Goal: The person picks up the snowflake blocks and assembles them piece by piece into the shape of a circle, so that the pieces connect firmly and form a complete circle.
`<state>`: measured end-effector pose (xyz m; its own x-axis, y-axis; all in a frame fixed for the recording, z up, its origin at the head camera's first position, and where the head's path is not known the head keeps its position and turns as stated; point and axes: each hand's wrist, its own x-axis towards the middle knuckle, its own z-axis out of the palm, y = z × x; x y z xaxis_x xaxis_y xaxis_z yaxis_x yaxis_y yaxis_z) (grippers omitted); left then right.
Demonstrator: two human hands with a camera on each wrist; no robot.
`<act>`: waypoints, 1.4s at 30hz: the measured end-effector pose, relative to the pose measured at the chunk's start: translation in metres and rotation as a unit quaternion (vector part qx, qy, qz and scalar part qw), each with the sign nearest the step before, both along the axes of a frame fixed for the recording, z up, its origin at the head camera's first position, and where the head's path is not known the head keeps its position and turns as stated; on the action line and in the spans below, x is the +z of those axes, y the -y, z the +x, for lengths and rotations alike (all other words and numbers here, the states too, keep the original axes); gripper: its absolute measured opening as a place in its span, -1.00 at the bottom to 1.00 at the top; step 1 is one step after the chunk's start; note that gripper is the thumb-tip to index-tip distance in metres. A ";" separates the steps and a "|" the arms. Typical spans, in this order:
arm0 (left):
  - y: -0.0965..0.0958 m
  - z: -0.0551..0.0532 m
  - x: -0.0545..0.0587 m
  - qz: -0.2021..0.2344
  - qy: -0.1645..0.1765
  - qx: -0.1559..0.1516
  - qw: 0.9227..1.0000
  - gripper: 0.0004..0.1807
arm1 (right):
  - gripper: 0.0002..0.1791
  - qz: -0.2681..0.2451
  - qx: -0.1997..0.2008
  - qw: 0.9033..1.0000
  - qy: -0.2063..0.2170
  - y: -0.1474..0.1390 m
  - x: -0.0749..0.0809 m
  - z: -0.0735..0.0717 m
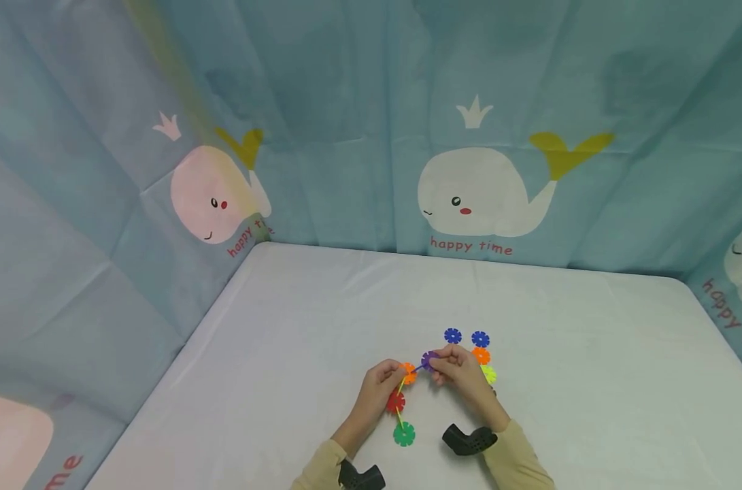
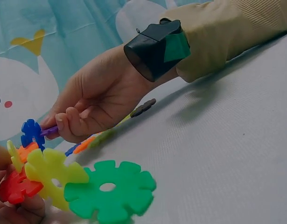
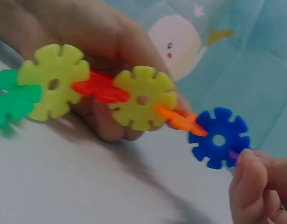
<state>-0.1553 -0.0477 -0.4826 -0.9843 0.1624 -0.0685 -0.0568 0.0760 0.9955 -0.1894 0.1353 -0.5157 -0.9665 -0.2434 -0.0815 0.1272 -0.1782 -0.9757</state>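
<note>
A chain of slotted plastic flower discs stretches between the two hands. It runs from a green disc (image 1: 404,433) through a yellow disc (image 3: 53,83), a red disc (image 1: 396,402), a second yellow disc (image 3: 155,88) and an orange disc (image 1: 408,373) to a blue disc (image 3: 227,126). My left hand (image 1: 373,395) grips the chain around the orange disc. With thumb and fingers, my right hand (image 1: 465,378) pinches a purple disc (image 1: 428,361), which meets the blue disc's edge. Part of the purple disc is hidden by the fingers.
Beyond the right hand lie a blue disc (image 1: 453,335), another blue disc (image 1: 480,339), an orange disc (image 1: 482,355) and a yellow disc (image 1: 490,373). A dark disc (image 2: 143,108) is beside them. Whale-printed curtains (image 1: 346,136) border the white table (image 1: 273,354).
</note>
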 end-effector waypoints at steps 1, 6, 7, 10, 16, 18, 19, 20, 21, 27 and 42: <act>0.001 0.000 0.000 0.004 0.004 0.002 1.000 -0.82 | -0.80 -0.007 0.001 1.000 0.004 0.002 -0.001 0.000; 0.002 0.000 0.000 0.007 0.013 0.012 1.000 -0.82 | -0.80 -0.028 -0.004 0.999 0.017 0.007 -0.003 0.002; 0.002 0.000 0.000 0.002 0.012 0.010 1.000 -0.83 | -0.80 -0.025 -0.009 1.000 0.013 0.008 -0.003 0.002; -0.001 0.000 0.000 -0.008 0.004 0.002 1.000 -0.83 | -0.78 -0.007 -0.022 1.000 -0.006 0.009 -0.003 0.002; -0.005 -0.001 0.000 -0.010 -0.025 -0.009 1.000 -0.84 | -0.70 0.003 -0.012 0.999 -0.041 0.010 -0.002 0.005; -0.005 -0.001 -0.001 -0.010 -0.032 -0.014 0.999 -0.85 | -0.67 -0.005 0.003 0.999 -0.054 0.010 -0.002 0.006; -0.005 0.000 -0.001 -0.008 -0.034 -0.018 0.999 -0.85 | -0.66 -0.010 0.011 0.998 -0.059 0.010 -0.002 0.006; -0.005 0.000 -0.001 -0.007 -0.035 -0.023 0.999 -0.85 | -0.65 -0.012 0.019 0.998 -0.065 0.010 -0.002 0.007; -0.005 0.000 -0.001 -0.005 -0.033 -0.029 0.999 -0.84 | -0.64 -0.015 0.026 0.997 -0.069 0.010 -0.002 0.008; -0.003 0.001 0.001 -0.006 -0.036 -0.034 0.999 -0.82 | -0.64 -0.001 0.032 0.997 -0.070 0.017 -0.002 0.009; -0.003 0.001 0.000 -0.018 -0.044 -0.014 0.999 -0.84 | -0.86 0.337 -0.072 0.927 -0.145 -0.015 0.027 0.002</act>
